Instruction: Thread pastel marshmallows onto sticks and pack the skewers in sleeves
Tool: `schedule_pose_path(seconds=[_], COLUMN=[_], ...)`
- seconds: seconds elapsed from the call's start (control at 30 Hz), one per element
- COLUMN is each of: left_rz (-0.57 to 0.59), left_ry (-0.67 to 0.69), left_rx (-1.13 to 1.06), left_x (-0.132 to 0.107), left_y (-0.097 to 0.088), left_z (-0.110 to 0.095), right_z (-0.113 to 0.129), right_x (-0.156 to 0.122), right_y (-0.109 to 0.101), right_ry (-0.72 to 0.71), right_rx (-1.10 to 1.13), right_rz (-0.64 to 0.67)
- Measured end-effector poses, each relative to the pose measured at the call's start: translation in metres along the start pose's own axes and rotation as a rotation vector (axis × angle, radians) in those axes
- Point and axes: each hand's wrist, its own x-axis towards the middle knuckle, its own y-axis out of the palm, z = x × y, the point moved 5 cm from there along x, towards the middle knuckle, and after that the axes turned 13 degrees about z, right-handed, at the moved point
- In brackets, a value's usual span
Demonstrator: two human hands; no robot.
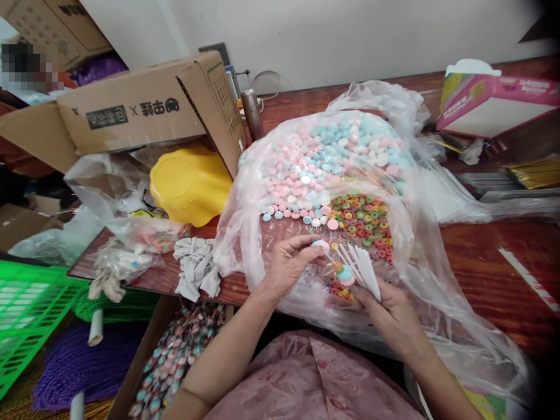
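My left hand (289,263) pinches a pink round candy (321,245) at the top end of a thin white stick. My right hand (389,309) grips a bundle of white sticks (363,267) and the lower end of that stick, where several candies (344,273) are threaded. Both hands work over an open clear plastic bag (394,192) on the wooden table (490,262). Inside the bag lie a heap of pink, blue and white round candies (324,157) and a pile of small colourful ring candies (363,219).
A yellow bowl (190,184) lies tipped under a cardboard box (144,111) at the left. Grey cloth pieces (196,268) and small bags sit at the table edge. A green crate (30,315) stands lower left. A pink carton (494,99) is at the back right.
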Motion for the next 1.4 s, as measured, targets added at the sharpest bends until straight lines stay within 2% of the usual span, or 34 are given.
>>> schedule_pose_path(seconds=[0.17, 0.27, 0.37, 0.53, 0.7, 0.83, 0.93, 1.03, 1.13, 1.27, 1.4], left_rz=[-0.028, -0.049, -0.057, -0.043, -0.047, -0.026, -0.007, 0.042, 0.077, 0.214, 0.412], left_ry=[0.047, 0.097, 0.254, 0.552, 0.675, 0.653, 0.569, 0.505, 0.483, 0.409, 0.262], left_rx=[0.002, 0.08, 0.312, 0.788, 0.935, 0.88, 0.717, 0.591, 0.59, 0.636, 0.749], left_x=[-0.003, -0.002, -0.005, -0.018, -0.023, -0.023, -0.022, -0.021, -0.021, -0.021, -0.009], left_y=[-0.007, -0.011, -0.011, -0.001, 0.0, 0.0, 0.003, 0.009, 0.017, 0.036, 0.052], left_z=[0.008, 0.013, 0.011, 0.001, 0.001, 0.004, 0.005, 0.005, 0.01, 0.024, 0.018], right_z=[0.008, 0.011, 0.011, 0.013, 0.017, 0.015, 0.014, 0.012, 0.006, -0.001, -0.016], right_x=[-0.004, -0.005, -0.006, -0.006, -0.013, -0.018, -0.018, -0.019, -0.022, -0.025, -0.026], right_y=[0.0, 0.0, 0.0, 0.0, 0.01, 0.019, 0.022, 0.022, 0.023, 0.019, -0.007], right_ry=[-0.024, -0.039, -0.044, -0.05, -0.09, -0.093, -0.097, -0.1, -0.083, -0.055, 0.008], right_rx=[-0.109, -0.177, -0.243, -0.255, -0.165, -0.114, -0.088, -0.067, -0.012, 0.058, 0.06], right_rz=[-0.026, -0.041, -0.069, -0.103, -0.113, -0.097, -0.07, -0.074, -0.09, -0.167, -0.247])
